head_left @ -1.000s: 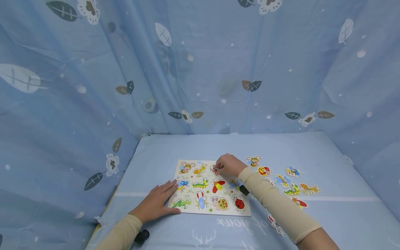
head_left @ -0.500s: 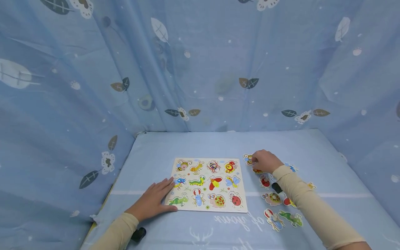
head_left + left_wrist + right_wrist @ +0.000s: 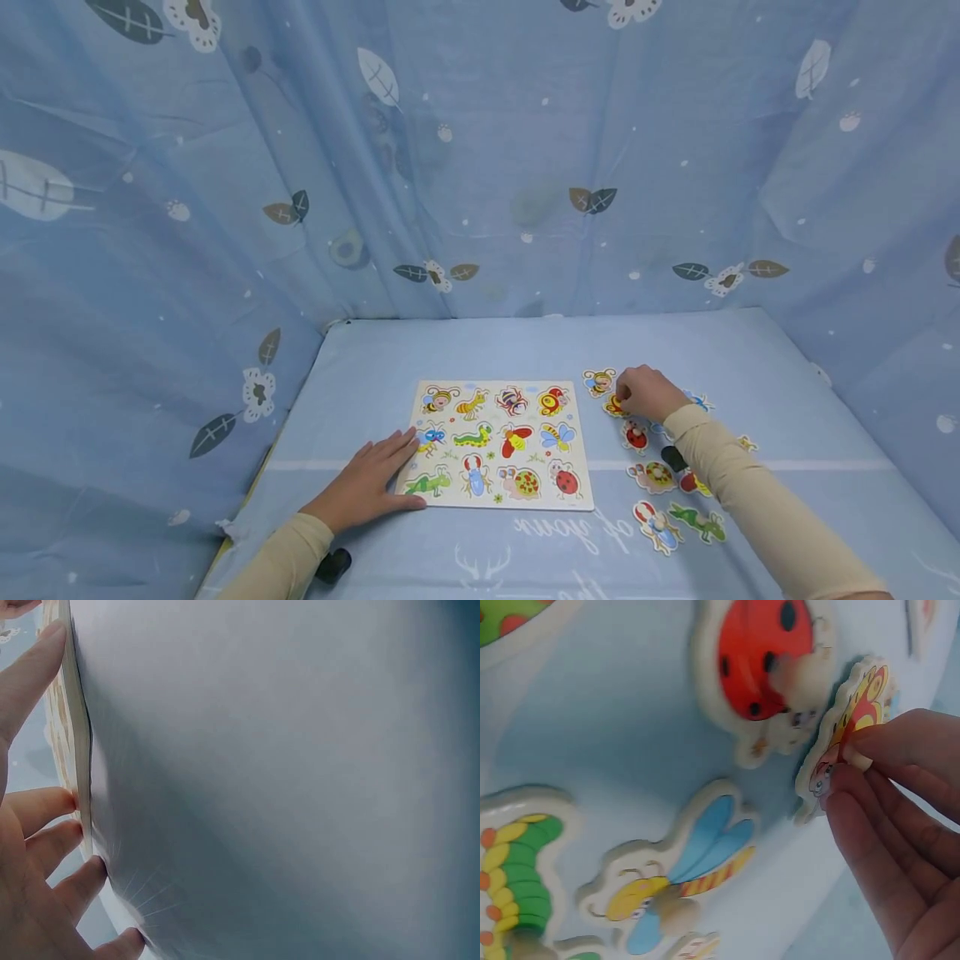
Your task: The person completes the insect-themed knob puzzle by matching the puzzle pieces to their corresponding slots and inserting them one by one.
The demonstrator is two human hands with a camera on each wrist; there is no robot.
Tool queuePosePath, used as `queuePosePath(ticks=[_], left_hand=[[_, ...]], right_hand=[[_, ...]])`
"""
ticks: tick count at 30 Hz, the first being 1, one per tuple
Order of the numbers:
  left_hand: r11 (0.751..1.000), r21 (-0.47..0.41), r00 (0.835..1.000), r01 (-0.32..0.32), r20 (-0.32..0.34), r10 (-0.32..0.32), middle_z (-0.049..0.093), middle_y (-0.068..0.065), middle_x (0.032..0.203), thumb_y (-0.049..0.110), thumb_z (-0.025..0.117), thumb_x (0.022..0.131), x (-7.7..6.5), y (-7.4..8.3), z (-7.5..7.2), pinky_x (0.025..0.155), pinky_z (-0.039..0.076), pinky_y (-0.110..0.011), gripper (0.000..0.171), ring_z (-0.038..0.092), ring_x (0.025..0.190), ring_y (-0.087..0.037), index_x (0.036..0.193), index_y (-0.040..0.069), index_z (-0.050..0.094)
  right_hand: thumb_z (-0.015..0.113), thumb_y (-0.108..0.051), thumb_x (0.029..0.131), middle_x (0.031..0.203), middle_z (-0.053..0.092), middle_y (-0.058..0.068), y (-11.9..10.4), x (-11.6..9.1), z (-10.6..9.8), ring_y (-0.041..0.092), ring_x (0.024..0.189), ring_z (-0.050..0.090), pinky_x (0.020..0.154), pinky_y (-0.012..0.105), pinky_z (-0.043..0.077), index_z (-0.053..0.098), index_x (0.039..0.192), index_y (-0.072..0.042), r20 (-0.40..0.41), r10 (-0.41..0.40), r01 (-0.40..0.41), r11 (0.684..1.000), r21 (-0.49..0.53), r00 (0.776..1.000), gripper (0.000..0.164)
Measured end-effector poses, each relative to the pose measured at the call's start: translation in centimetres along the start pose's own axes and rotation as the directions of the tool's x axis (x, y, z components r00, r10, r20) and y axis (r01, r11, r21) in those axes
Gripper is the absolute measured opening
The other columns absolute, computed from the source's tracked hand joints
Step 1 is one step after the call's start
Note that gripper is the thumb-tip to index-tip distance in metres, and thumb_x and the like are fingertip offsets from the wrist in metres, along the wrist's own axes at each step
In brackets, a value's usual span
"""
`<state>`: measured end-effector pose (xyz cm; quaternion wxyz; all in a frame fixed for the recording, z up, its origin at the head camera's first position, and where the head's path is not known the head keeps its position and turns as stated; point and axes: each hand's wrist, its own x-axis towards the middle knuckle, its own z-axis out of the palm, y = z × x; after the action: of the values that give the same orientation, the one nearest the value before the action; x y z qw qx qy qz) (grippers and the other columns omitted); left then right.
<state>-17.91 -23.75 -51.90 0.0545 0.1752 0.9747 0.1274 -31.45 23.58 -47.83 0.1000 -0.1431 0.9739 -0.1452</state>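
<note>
The puzzle board (image 3: 491, 421), printed with rows of cartoon insects, lies flat on the table. My left hand (image 3: 367, 482) rests at its left side, fingers spread and relaxed; in the left wrist view, the thumb (image 3: 34, 667) and fingertips meet the board's edge. To the right of the board, my right hand (image 3: 648, 393) pinches the wooden knob of a red-and-yellow insect puzzle piece (image 3: 864, 705) between thumb and fingers. That piece leans at an angle in the right wrist view. Close by are a bee piece (image 3: 598, 382) and a ladybug piece (image 3: 634, 435).
Several knobbed pieces lie on the blue cloth (image 3: 465, 350) right of the board, including a snail (image 3: 652, 476), a stag beetle (image 3: 657, 527) and a grasshopper (image 3: 700, 522). A dragonfly (image 3: 679, 877) and a caterpillar (image 3: 525, 870) show in the right wrist view. Curtains hang behind.
My right hand has left the board's upper right area, travelled right to the bee piece, then shifted slightly right onto the red-and-yellow insect piece. My left hand stays at the board's edge.
</note>
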Motion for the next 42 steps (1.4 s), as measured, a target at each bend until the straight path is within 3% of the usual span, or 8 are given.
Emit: queuePosePath(ticks=[4,11,21,35,42], left_hand=[[1.0,0.0,1.0,0.004,0.002,-0.004,0.024,0.009,0.162,0.083,0.056,0.072,0.0,0.1,0.0,0.119,0.023,-0.061,0.104,0.025,0.149,-0.023,0.153,0.024,0.032],[1.0,-0.013,1.0,-0.006,0.005,0.006,0.024,0.008,0.162,0.082,0.057,0.072,0.1,0.1,0.1,0.118,0.023,-0.062,0.104,0.025,0.149,-0.023,0.153,0.023,0.033],[1.0,-0.014,1.0,-0.012,0.0,0.012,0.024,0.007,0.162,0.083,0.055,0.072,0.1,0.1,0.4,0.118,0.023,-0.062,0.104,0.025,0.149,-0.024,0.153,0.023,0.032],[1.0,-0.011,1.0,-0.018,-0.009,0.018,0.024,0.007,0.162,0.083,0.055,0.073,0.0,-0.1,0.1,0.118,0.023,-0.063,0.103,0.025,0.149,-0.024,0.153,0.022,0.032],[0.999,-0.022,0.999,-0.03,-0.014,0.029,0.027,0.004,0.161,0.081,0.056,0.074,0.0,0.0,0.3,0.117,0.024,-0.064,0.103,0.027,0.148,-0.027,0.153,0.019,0.034]], right_hand=[[0.072,-0.006,0.085,0.087,0.07,0.003,-1.3,0.0,-0.3,0.015,0.071,0.058,0.067,0.031,0.056,0.076,0.086,-0.011,-0.036,-0.018,0.019,1.0,0.02,0.999,0.006],[0.073,-0.005,0.084,0.087,0.073,0.0,-4.2,1.4,0.6,0.01,0.07,0.058,0.064,0.027,0.054,0.077,0.085,-0.013,-0.107,-0.15,0.152,0.988,0.014,0.983,0.009],[0.072,-0.006,0.086,0.087,0.072,-0.001,-7.6,3.0,2.8,0.009,0.07,0.057,0.064,0.026,0.052,0.078,0.086,-0.014,-0.113,-0.203,0.204,0.979,0.002,0.973,0.01],[0.071,-0.007,0.087,0.093,0.074,0.001,-9.0,3.5,3.4,0.01,0.076,0.062,0.069,0.027,0.056,0.078,0.091,-0.013,-0.093,-0.192,0.19,0.981,-0.031,0.977,0.01],[0.07,-0.001,0.085,0.074,0.067,0.0,-9.2,3.5,3.2,0.01,0.058,0.046,0.054,0.024,0.04,0.072,0.073,-0.013,-0.072,-0.232,0.227,0.971,-0.073,0.97,0.016]])
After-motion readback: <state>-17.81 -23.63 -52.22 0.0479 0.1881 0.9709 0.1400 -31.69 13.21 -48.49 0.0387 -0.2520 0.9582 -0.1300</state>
